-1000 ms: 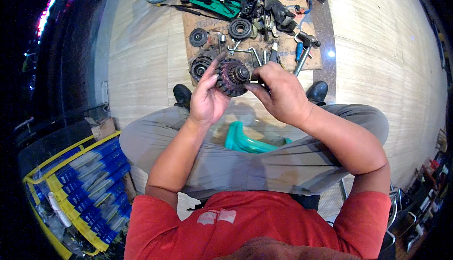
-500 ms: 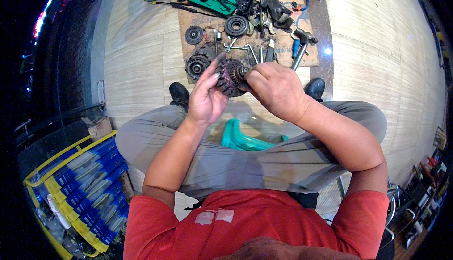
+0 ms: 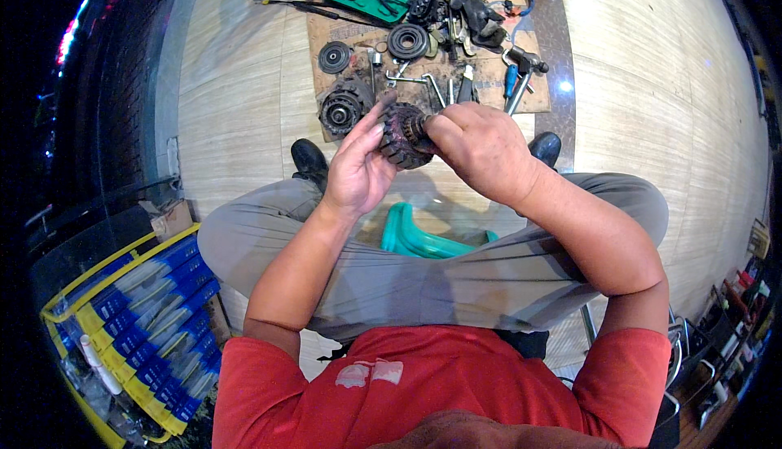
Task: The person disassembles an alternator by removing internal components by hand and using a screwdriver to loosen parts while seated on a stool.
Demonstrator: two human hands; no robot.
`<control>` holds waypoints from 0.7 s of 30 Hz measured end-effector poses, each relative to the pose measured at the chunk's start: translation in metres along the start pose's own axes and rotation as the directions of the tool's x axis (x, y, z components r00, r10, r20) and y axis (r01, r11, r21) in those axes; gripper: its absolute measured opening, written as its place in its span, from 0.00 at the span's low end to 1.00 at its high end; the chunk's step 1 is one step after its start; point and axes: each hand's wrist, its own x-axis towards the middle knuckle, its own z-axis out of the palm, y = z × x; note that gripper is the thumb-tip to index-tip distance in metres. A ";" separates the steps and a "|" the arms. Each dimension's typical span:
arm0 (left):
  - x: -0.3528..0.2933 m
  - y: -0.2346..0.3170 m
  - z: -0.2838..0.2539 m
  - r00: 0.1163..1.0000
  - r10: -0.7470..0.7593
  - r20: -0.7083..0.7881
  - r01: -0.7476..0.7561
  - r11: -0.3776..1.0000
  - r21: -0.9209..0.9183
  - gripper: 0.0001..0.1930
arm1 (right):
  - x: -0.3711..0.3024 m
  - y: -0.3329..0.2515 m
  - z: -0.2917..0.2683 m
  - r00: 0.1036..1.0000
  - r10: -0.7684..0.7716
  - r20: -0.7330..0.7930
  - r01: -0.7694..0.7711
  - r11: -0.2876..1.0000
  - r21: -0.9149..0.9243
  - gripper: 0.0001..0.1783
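Steady the toothed rotor (image 3: 396, 141) inside the clamped left grip (image 3: 358, 169); align right grip (image 3: 487, 154), pinched around the shaft end (image 3: 415, 128)

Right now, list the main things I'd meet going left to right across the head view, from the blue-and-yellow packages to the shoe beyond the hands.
Blue-and-yellow packages → left shoe → left hand → toothed metal part → right hand → right shoe.
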 end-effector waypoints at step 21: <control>0.000 -0.002 -0.005 0.999 -0.014 -0.033 0.014 1.000 -0.028 0.27 | -0.003 -0.005 0.007 0.999 -0.013 -0.039 0.014 0.999 0.038 0.06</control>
